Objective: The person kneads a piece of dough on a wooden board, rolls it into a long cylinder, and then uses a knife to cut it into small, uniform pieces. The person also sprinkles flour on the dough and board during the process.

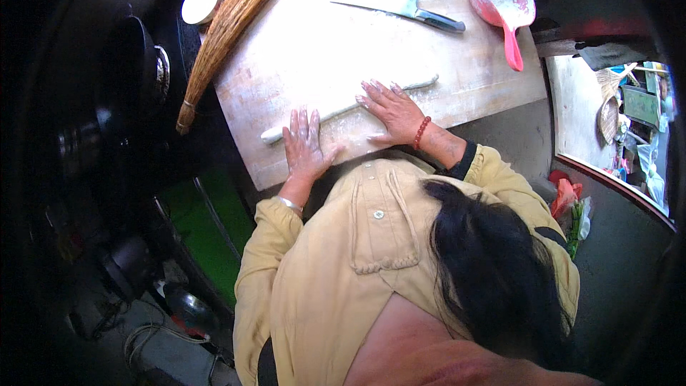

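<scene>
A long thin rope of pale dough (343, 112) lies slantwise across a floured wooden board (246, 96), close to its near edge. My left hand (305, 142) rests flat over the dough near its left end, fingers spread and dusted with flour. Farther right, my right hand (394, 112) lies palm down with its floury fingertips over the rope. Both palms hide short stretches of the dough. The rounded left end sticks out past my left fingers, and the right end reaches beyond my right hand.
A cleaver (402, 2) lies at the board's far side, handle to the right. A worn pink scoop (514, 27) sits at the far right corner. Along the left edge leans a straw brush (230, 37), beside a white round bowl or lid (202, 2). A doorway opens at right.
</scene>
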`<state>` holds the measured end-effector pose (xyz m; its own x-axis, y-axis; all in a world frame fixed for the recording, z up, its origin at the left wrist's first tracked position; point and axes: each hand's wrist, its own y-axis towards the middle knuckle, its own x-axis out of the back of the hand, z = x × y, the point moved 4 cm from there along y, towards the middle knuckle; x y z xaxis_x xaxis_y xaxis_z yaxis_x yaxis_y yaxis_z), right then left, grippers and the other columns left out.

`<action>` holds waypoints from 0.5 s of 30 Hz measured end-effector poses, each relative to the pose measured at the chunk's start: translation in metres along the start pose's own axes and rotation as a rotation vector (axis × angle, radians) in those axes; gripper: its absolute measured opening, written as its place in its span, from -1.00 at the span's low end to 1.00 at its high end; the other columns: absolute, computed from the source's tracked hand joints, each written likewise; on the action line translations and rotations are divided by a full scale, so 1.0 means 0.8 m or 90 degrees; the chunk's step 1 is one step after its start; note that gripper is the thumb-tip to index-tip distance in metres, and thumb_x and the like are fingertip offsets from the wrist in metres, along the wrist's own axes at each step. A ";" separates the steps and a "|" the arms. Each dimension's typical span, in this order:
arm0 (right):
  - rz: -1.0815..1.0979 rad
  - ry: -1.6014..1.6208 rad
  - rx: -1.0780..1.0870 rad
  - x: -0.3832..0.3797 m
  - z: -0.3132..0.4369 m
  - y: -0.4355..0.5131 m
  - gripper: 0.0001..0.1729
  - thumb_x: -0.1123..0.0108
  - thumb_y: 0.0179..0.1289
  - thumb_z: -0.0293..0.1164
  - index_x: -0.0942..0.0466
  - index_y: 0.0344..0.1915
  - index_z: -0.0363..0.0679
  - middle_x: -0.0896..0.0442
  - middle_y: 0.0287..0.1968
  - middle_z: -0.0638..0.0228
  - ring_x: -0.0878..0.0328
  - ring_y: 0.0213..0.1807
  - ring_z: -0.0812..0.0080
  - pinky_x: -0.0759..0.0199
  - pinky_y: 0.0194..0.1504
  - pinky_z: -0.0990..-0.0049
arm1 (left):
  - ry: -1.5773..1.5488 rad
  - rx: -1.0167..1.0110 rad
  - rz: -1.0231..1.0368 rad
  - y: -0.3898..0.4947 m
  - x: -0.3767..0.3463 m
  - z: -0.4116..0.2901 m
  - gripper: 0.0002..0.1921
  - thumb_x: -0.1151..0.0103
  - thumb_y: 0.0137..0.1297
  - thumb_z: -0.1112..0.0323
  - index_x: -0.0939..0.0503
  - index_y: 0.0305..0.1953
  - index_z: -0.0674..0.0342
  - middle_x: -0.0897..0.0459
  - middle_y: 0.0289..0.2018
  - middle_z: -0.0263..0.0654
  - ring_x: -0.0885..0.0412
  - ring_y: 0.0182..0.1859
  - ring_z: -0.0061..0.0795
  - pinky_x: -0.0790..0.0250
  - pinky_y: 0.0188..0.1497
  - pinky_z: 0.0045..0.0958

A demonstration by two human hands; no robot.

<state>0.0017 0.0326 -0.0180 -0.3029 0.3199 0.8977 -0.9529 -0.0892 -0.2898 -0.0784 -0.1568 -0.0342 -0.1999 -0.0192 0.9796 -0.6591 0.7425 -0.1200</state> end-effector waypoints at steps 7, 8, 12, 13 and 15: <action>-0.066 -0.101 -0.197 0.064 -0.064 0.075 -0.04 -0.14 -0.06 0.18 -0.06 0.31 0.05 0.10 0.38 0.19 0.23 0.42 0.17 0.31 0.31 -0.06 | 0.002 0.080 -0.036 0.097 0.027 0.046 -0.19 -0.08 -0.01 -0.23 -0.22 0.24 0.09 -0.09 0.27 0.04 0.05 0.35 -0.07 0.35 0.31 0.08; -0.058 -0.108 -0.205 0.064 -0.064 0.072 -0.06 -0.13 -0.06 0.18 -0.10 0.29 0.06 0.09 0.38 0.18 0.24 0.42 0.15 0.33 0.30 -0.09 | 0.009 0.088 -0.042 0.099 0.028 0.048 -0.19 -0.09 -0.01 -0.22 -0.22 0.24 0.10 -0.08 0.27 0.05 0.05 0.35 -0.07 0.36 0.31 0.09; -0.090 -0.039 -0.154 0.037 -0.052 0.005 -0.10 -0.17 -0.09 0.16 -0.18 0.26 0.06 0.06 0.38 0.17 0.19 0.41 0.16 0.32 0.30 -0.08 | 0.013 0.083 -0.018 0.031 0.010 0.031 -0.10 -0.08 -0.07 -0.30 -0.16 0.27 0.10 -0.01 0.30 0.01 0.14 0.36 -0.06 0.38 0.29 0.11; -0.079 -0.011 -0.152 0.027 -0.050 -0.012 -0.11 -0.17 -0.10 0.16 -0.21 0.24 0.05 0.06 0.37 0.17 0.18 0.40 0.15 0.30 0.29 -0.06 | -0.004 0.085 -0.028 0.008 0.006 0.025 -0.10 -0.04 -0.08 -0.35 -0.18 0.26 0.07 0.00 0.31 -0.01 0.15 0.37 -0.08 0.39 0.28 0.13; -0.122 -0.017 -0.099 0.026 -0.058 -0.018 -0.14 -0.18 -0.10 0.15 -0.24 0.22 0.05 -0.01 0.36 0.22 0.11 0.39 0.14 0.23 0.29 0.00 | 0.017 0.079 0.050 -0.012 -0.003 0.027 -0.11 -0.05 -0.08 -0.35 -0.22 0.24 0.07 0.00 0.31 -0.02 0.14 0.36 -0.08 0.36 0.27 0.13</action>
<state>0.0093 0.0846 -0.0105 -0.1191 0.2914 0.9492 -0.9802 0.1176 -0.1591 -0.0871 -0.1783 -0.0386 -0.2362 0.0558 0.9701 -0.7271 0.6522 -0.2145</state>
